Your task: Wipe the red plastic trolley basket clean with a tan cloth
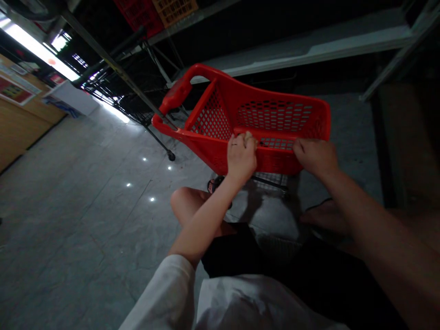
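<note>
A red plastic shopping basket (275,117) with perforated walls and a curved handle at its far left end stands in front of me, just above my knees. My left hand (241,156) is closed over the basket's near rim, fingers curled onto the edge. On the same rim, further right, my right hand (316,156) grips with its fingers wrapped over it. The basket's inside looks empty as far as I can see. My bent knees and black shorts show below the hands.
Grey tiled floor (85,206) spreads to the left. Black metal wheeled racks (137,91) stand behind the basket. A pale shelf board (309,46) runs along the back. A wooden counter (20,123) is at far left, and a dark upright (381,151) at right.
</note>
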Action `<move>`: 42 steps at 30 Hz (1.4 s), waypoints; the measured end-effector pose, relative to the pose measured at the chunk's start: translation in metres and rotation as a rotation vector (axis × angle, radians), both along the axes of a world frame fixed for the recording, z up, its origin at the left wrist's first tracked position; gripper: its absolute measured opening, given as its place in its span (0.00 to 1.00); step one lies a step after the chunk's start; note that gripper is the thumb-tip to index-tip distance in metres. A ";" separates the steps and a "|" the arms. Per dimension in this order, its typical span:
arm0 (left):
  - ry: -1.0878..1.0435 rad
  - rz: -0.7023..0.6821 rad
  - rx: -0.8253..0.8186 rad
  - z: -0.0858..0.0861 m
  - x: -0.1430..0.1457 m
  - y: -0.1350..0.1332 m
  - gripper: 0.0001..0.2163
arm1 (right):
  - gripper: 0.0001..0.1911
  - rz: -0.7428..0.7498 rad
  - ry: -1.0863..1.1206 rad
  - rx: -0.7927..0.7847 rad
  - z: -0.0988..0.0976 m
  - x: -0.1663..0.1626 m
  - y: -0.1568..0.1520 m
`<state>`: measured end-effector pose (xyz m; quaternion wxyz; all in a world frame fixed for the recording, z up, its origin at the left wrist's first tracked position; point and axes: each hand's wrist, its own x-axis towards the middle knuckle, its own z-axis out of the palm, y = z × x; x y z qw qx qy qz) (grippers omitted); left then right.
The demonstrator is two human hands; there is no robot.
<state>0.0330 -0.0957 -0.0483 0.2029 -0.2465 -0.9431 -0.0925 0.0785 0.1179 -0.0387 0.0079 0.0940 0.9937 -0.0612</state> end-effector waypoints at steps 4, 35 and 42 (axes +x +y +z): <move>0.004 -0.173 -0.034 -0.009 0.021 0.045 0.17 | 0.22 0.027 -0.034 0.029 -0.003 0.003 0.013; 0.132 -0.340 0.102 -0.026 -0.018 -0.060 0.13 | 0.23 0.021 0.133 -0.049 -0.022 0.022 0.022; 0.173 0.138 0.341 0.001 -0.053 -0.153 0.10 | 0.20 -0.003 0.249 -0.131 -0.030 0.018 0.005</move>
